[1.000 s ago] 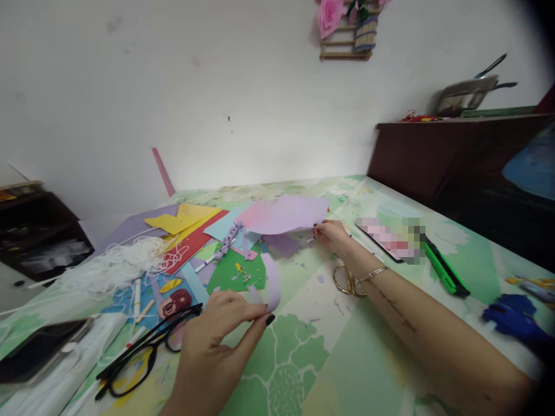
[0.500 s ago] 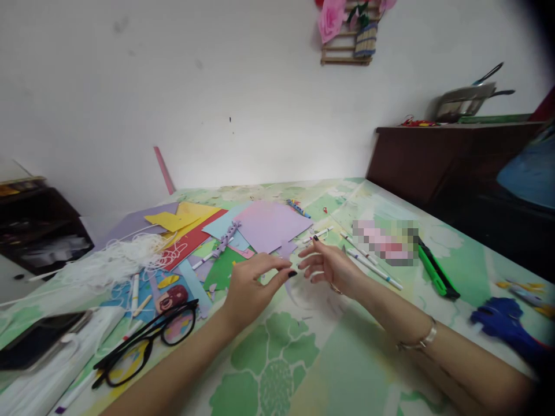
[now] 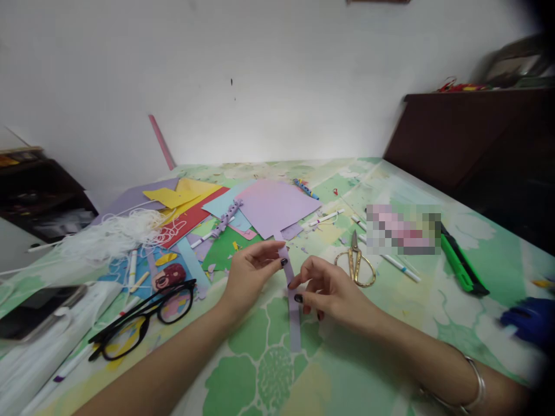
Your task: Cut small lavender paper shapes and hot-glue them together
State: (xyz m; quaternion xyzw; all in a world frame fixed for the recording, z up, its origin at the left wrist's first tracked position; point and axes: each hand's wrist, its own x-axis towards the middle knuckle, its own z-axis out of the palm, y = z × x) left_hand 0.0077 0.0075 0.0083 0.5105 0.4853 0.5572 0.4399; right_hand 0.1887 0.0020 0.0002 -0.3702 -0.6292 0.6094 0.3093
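Between my hands a narrow lilac paper strip point(image 3: 295, 329) runs towards me, its near end over the flowered tablecloth. My left hand point(image 3: 254, 271) pinches it near the far end between thumb and fingers. Lower down, my right hand point(image 3: 338, 292) has its thumb and index finger closed at the strip's right edge, the other fingers curled. Just right of that hand lie gold-handled scissors point(image 3: 356, 263), blades pointing away. Beyond the strip is a large lilac paper sheet point(image 3: 277, 205) on other coloured sheets.
Black glasses point(image 3: 145, 323), a phone point(image 3: 41, 312) and tangled white string point(image 3: 117, 234) lie on the left. To the right are white markers point(image 3: 401, 267), a green box cutter point(image 3: 463, 260) and a blue glue gun point(image 3: 526, 323). A wall stands behind the table.
My right hand has come down and closed at the strip, which now shows stretched out towards me. The scissors, mostly hidden before, are in plain sight. The view has shifted downwards.
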